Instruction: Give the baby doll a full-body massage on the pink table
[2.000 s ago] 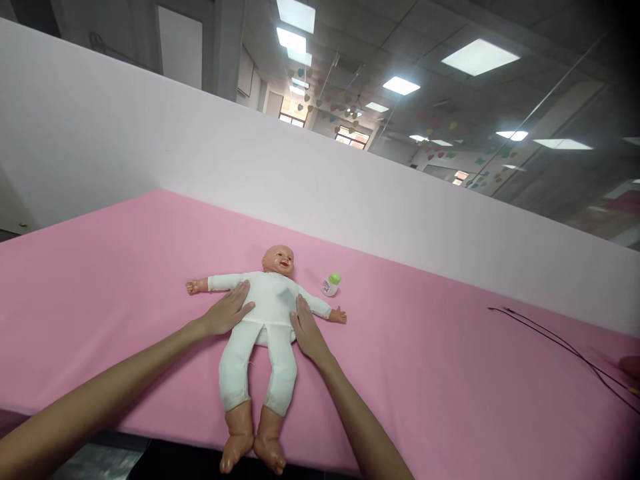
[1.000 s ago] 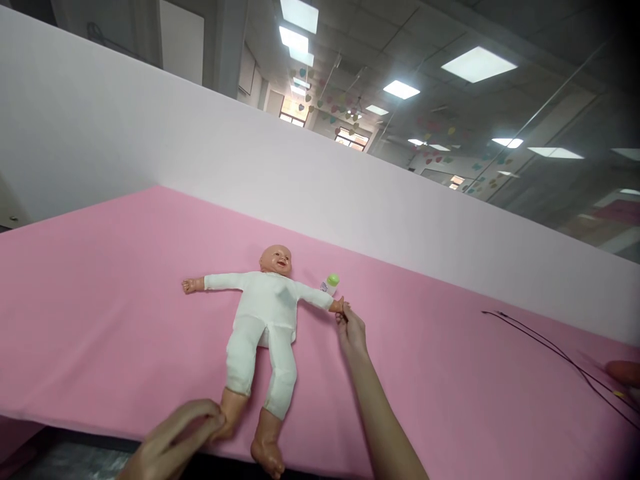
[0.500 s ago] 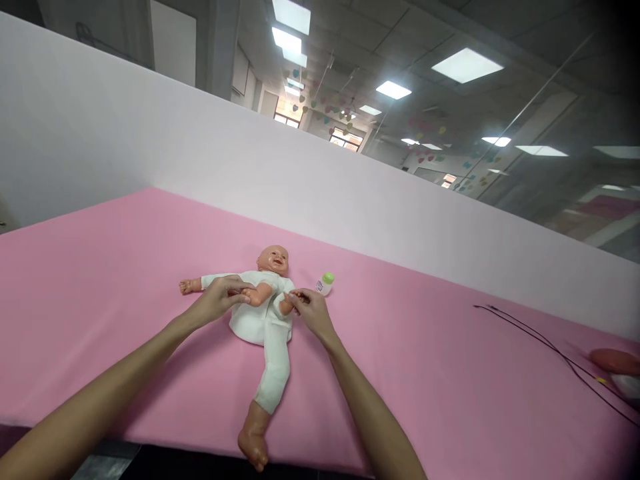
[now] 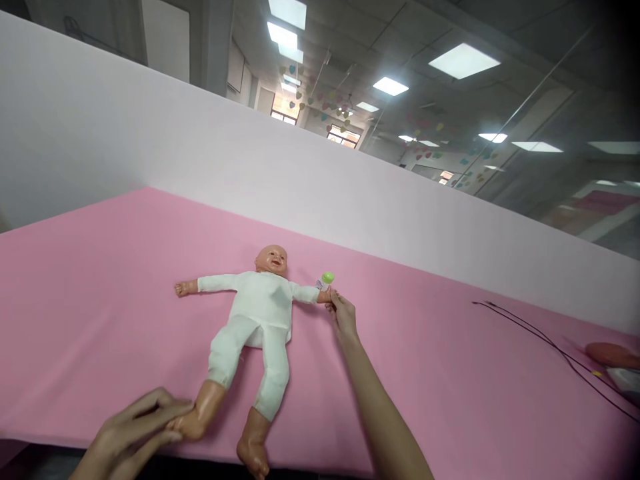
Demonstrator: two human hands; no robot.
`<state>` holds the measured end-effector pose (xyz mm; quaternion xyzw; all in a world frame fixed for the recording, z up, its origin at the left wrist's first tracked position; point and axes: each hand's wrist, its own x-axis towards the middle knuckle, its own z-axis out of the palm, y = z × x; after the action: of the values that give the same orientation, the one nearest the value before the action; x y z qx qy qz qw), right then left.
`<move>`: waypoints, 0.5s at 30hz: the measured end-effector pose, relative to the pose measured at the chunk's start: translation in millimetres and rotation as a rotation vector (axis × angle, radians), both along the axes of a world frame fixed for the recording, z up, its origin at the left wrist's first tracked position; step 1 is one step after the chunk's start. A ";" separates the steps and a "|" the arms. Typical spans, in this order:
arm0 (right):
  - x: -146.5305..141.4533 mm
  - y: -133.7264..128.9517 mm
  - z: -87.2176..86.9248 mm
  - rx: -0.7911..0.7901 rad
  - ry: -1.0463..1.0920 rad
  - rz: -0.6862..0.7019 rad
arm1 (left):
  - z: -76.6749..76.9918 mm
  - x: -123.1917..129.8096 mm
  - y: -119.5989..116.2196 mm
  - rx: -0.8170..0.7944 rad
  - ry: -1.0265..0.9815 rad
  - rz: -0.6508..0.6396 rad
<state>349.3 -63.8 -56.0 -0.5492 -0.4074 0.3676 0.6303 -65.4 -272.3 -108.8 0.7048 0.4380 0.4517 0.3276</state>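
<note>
From the head view, a baby doll [image 4: 260, 307] in a white suit lies on its back on the pink-covered tabletop [image 4: 100, 300]. The hands are well apart: the left hand [image 4: 133, 427] grasps the doll's near foot [image 4: 187, 427], and the right hand [image 4: 343, 317] pinches the doll's small hand [image 4: 325, 295] beside a green-capped bottle [image 4: 327, 280], seemingly to keep the limbs spread.

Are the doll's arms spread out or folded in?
Spread: the baby doll has both sleeved arms stretched straight out sideways from its shoulders.
</note>
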 end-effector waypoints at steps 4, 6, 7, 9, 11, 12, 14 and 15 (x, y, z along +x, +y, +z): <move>-42.4 -18.5 30.0 0.107 -0.324 0.218 | 43.6 23.5 68.3 0.076 -0.014 0.025; -67.6 -32.2 30.8 0.159 -0.541 0.341 | 56.0 39.2 107.9 0.073 -0.019 0.065; -78.6 -38.3 28.5 0.187 -0.635 0.393 | 58.6 46.9 125.4 0.070 -0.015 0.078; -92.8 -45.4 22.5 0.223 -0.757 0.453 | 58.4 59.6 150.3 0.066 -0.003 0.083; -92.4 -42.6 20.2 0.218 -0.756 0.455 | 55.8 64.7 156.5 0.062 0.004 0.077; -86.2 -37.6 21.1 0.202 -0.709 0.435 | 54.6 63.5 151.7 0.063 -0.001 0.081; -64.2 -22.6 25.3 0.152 -0.554 0.333 | 52.3 53.7 128.0 0.063 -0.024 0.094; -50.1 -14.1 27.0 0.127 -0.467 0.256 | 50.0 46.0 110.8 0.062 -0.040 0.103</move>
<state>299.2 -77.9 -29.0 -0.5226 -0.6301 0.2814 0.5006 -19.4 -161.5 -58.8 0.6819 0.4528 0.4956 0.2906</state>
